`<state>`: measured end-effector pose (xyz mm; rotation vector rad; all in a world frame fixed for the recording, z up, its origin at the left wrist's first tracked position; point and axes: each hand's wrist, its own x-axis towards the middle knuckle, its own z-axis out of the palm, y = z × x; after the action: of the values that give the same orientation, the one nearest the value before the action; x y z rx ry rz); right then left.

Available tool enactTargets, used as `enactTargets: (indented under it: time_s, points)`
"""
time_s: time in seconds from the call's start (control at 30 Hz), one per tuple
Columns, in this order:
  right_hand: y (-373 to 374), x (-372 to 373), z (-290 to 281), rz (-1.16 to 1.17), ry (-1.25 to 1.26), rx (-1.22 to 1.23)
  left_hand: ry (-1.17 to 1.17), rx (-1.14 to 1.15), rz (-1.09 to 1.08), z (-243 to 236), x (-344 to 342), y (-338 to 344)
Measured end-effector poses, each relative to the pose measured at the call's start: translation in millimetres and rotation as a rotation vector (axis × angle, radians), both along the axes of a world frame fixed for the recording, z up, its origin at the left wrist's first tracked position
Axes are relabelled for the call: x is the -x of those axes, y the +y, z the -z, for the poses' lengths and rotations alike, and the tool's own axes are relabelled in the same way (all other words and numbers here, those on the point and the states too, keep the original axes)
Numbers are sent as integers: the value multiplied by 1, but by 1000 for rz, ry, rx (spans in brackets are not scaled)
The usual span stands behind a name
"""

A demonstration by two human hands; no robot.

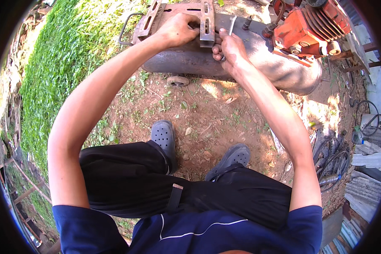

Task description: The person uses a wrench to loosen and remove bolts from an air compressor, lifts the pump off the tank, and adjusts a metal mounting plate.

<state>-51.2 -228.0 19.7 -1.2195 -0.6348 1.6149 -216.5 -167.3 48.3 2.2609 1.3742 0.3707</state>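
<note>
Below my arms, grey clogs [165, 136] stand on bare dirt. Farther out, my right hand [229, 50] grips tight around a thin metal tool [232, 24] against the grey tank [258, 63]. Just left of it, my left hand [178, 29] clamps the rusty slotted bracket [207, 21]. Beyond my right grip sits the orange engine [309, 29].

No packages, labels, signs or screens visible anywhere in this outdoor view
</note>
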Motion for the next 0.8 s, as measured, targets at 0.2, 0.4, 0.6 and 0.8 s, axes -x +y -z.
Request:
enactTargets:
  time_s: [0.2,0.4,0.6,0.8]
  points:
    - [-11,10,1,118,128,79,-182,77,101,4,10,-5]
    - [-14,10,9,66,249,102,-215,1,98,14,11,-3]
    - [-11,6,20,14,210,63,-267,-170,39,25,9,-8]
    - [-6,3,12,-24,128,103,-278,-228,33,23,13,-10]
